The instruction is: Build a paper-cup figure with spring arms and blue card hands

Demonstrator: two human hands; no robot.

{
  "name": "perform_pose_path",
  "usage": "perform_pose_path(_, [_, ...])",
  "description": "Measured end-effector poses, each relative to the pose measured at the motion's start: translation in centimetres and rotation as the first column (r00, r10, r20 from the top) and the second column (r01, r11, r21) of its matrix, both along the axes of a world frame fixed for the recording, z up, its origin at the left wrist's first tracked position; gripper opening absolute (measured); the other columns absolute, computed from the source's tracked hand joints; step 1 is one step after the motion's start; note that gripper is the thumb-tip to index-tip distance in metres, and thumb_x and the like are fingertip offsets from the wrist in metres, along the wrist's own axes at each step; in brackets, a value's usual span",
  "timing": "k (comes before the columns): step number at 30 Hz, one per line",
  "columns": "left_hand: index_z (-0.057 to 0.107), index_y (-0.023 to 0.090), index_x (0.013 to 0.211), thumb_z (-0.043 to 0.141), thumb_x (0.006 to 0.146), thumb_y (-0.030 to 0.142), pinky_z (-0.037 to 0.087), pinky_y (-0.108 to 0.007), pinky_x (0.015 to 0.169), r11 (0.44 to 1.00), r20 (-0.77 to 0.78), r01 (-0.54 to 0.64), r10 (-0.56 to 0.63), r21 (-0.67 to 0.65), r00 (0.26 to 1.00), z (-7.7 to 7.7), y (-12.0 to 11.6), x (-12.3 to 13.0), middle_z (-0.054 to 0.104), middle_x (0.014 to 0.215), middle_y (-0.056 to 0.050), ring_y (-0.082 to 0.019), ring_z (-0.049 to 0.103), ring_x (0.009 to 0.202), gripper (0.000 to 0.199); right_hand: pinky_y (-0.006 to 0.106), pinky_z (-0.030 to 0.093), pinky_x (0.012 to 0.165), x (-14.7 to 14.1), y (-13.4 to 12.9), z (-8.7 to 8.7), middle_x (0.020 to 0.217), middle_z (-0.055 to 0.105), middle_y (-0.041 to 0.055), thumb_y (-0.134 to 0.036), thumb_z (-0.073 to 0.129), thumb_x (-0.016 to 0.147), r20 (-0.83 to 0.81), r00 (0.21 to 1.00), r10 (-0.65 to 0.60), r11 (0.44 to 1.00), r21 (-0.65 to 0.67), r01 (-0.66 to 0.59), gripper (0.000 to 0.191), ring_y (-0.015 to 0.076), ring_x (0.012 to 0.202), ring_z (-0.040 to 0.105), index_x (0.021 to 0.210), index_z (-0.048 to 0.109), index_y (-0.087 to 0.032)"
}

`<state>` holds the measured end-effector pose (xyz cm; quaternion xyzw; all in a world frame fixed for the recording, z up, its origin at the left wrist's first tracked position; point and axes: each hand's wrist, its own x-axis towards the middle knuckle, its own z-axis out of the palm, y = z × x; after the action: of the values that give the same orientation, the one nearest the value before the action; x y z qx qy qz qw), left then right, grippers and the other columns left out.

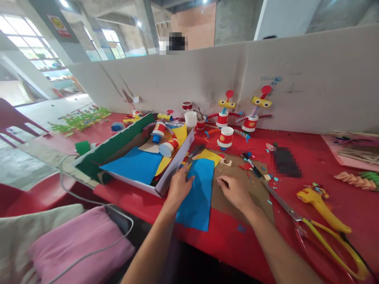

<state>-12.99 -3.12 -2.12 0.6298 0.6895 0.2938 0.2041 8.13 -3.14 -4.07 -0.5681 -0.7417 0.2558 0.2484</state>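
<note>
My left hand [180, 186] rests at the left edge of a sheet of blue paper [199, 197], its thumb and fingers apart. My right hand [233, 191] is over a brown board [227, 205], just right of the blue sheet. Its fingers are curled together, and anything between them is too small to make out. A yellow paper piece [209, 157] lies beyond the blue sheet. Paper scraps and a black pen [255, 170] lie on the board's far right part. Behind it stands a red paper cup figure [226, 137] with striped spring arms.
To the left, a cardboard box [174, 167] holds coloured paper and cup figures. Large yellow-handled scissors [299, 217] and a yellow glue gun [322, 207] lie at the right of the red table [314, 154]. Two finished-looking figures [222, 118] stand by the white partition [310, 86].
</note>
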Motion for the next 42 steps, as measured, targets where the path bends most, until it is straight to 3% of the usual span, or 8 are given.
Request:
perform_pose_path(10, [0.042, 0.014, 0.142, 0.074, 0.071, 0.021, 0.045, -0.043, 0.094, 0.996, -0.215, 0.038, -0.054, -0.079, 0.975, -0.2, -0.8, 0.9, 0.057, 0.125, -0.022, -0.036, 0.056, 0.115, 0.079, 0.033, 0.046, 0.076, -0.2, -0.1, 0.2, 0.088, 0.075, 0.0076, -0.023, 0.045, 0.089, -0.108, 0.994, -0.031, 0.998, -0.054, 0.026, 0.028, 0.0238, 0.085, 0.069, 0.099, 0.071, -0.02])
perform_pose_path(17, [0.045, 0.013, 0.138, 0.062, 0.078, 0.019, 0.049, -0.032, 0.075, 0.997, 0.013, -0.073, 0.073, 0.027, 0.997, -0.3, 0.1, 0.9, 0.066, 0.097, -0.011, -0.023, 0.064, 0.084, 0.062, 0.034, 0.05, 0.071, -0.1, 0.1, -0.4, 0.082, 0.074, 0.0071, -0.026, 0.045, 0.089, -0.269, 0.955, -0.12, 0.981, -0.177, 0.074, 0.026, 0.0213, 0.072, 0.07, 0.1, 0.068, -0.019])
perform_pose_path(21, [0.05, 0.019, 0.133, 0.055, 0.082, 0.019, 0.043, -0.024, 0.06, 0.959, 0.286, -0.176, 0.109, 0.221, 0.952, -0.1, 0.0, 1.6, 0.056, 0.073, 0.002, -0.012, 0.051, 0.059, 0.051, 0.033, 0.053, 0.066, 0.2, 0.5, 0.1, 0.092, 0.073, 0.0099, -0.039, 0.036, 0.094, -0.394, 0.897, -0.199, 0.956, -0.28, 0.089, 0.036, 0.0201, 0.071, 0.07, 0.103, 0.065, -0.019])
perform_pose_path(28, [0.062, 0.019, 0.116, 0.052, 0.087, 0.026, 0.046, -0.025, 0.068, 0.891, 0.489, -0.285, 0.084, 0.353, 0.868, 0.1, -0.4, 4.5, 0.064, 0.096, -0.005, -0.013, 0.055, 0.073, 0.031, 0.034, 0.052, 0.082, 1.0, -1.7, 2.0, 0.113, 0.068, 0.0069, -0.055, 0.055, 0.084, -0.539, 0.792, -0.287, 0.927, -0.365, 0.087, 0.045, 0.022, 0.102, 0.064, 0.117, 0.057, -0.025])
perform_pose_path(32, [0.064, 0.021, 0.115, 0.059, 0.084, 0.031, 0.045, -0.024, 0.06, 0.908, 0.532, -0.295, 0.099, 0.297, 0.841, -0.7, -1.8, 5.1, 0.065, 0.09, -0.004, -0.011, 0.051, 0.062, 0.033, 0.028, 0.051, 0.058, 2.8, -3.3, 1.9, 0.093, 0.07, 0.0023, -0.042, 0.072, 0.07, -0.59, 0.744, -0.314, 0.897, -0.44, 0.03, 0.051, 0.0178, 0.071, 0.064, 0.115, 0.057, -0.024])
perform_pose_path(37, [0.066, 0.019, 0.117, 0.065, 0.08, 0.038, 0.042, -0.023, 0.051, 0.976, 0.568, -0.18, 0.08, 0.123, 0.819, -1.4, -6.0, 4.2, 0.06, 0.071, 0.0, -0.009, 0.046, 0.052, 0.041, 0.035, 0.053, 0.072, 6.1, -4.1, 2.0, 0.085, 0.07, 0.002, -0.038, 0.069, 0.07, -0.563, 0.737, -0.374, 0.873, -0.481, 0.076, 0.042, 0.0204, 0.077, 0.066, 0.107, 0.06, -0.022])
perform_pose_path(39, [0.065, 0.018, 0.118, 0.064, 0.081, 0.04, 0.045, -0.023, 0.057, 0.981, 0.624, -0.187, 0.12, 0.044, 0.772, -1.5, -7.4, 3.4, 0.058, 0.065, 0.001, -0.011, 0.051, 0.057, 0.043, 0.035, 0.053, 0.068, 7.3, -4.6, 2.0, 0.081, 0.069, 0.002, -0.039, 0.065, 0.071, -0.508, 0.778, -0.369, 0.864, -0.496, 0.086, 0.039, 0.0212, 0.075, 0.066, 0.105, 0.059, -0.022])
perform_pose_path(42, [0.062, 0.019, 0.121, 0.067, 0.079, 0.04, 0.05, -0.024, 0.073, 0.971, 0.713, -0.239, 0.152, 0.022, 0.684, -1.1, -8.2, 1.9, 0.068, 0.091, -0.003, -0.015, 0.061, 0.081, 0.047, 0.033, 0.052, 0.061, 8.4, -6.1, 1.7, 0.074, 0.067, 0.0, -0.038, 0.061, 0.074, -0.388, 0.872, -0.3, 0.876, -0.475, 0.09, 0.037, 0.0207, 0.068, 0.065, 0.108, 0.059, -0.023])
